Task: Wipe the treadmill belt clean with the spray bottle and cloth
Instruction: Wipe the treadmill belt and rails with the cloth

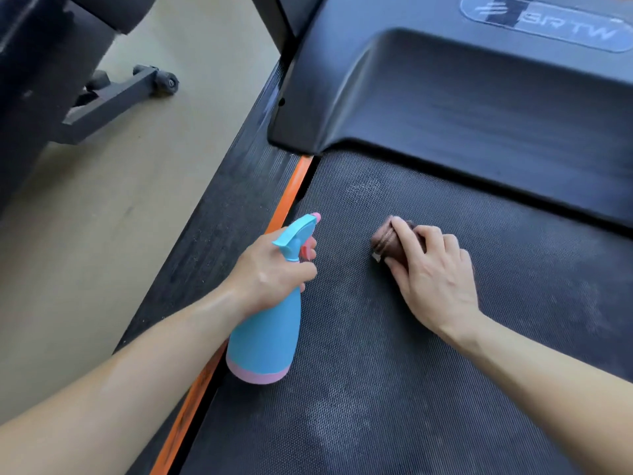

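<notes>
My right hand [433, 274] presses the brown cloth [388, 242] flat on the belt [411, 389]. My left hand [270, 272] grips the blue spray bottle [265, 337] beside it.

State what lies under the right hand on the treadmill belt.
A folded brown cloth pressed on the belt; the right hand hides its rear part.
</notes>
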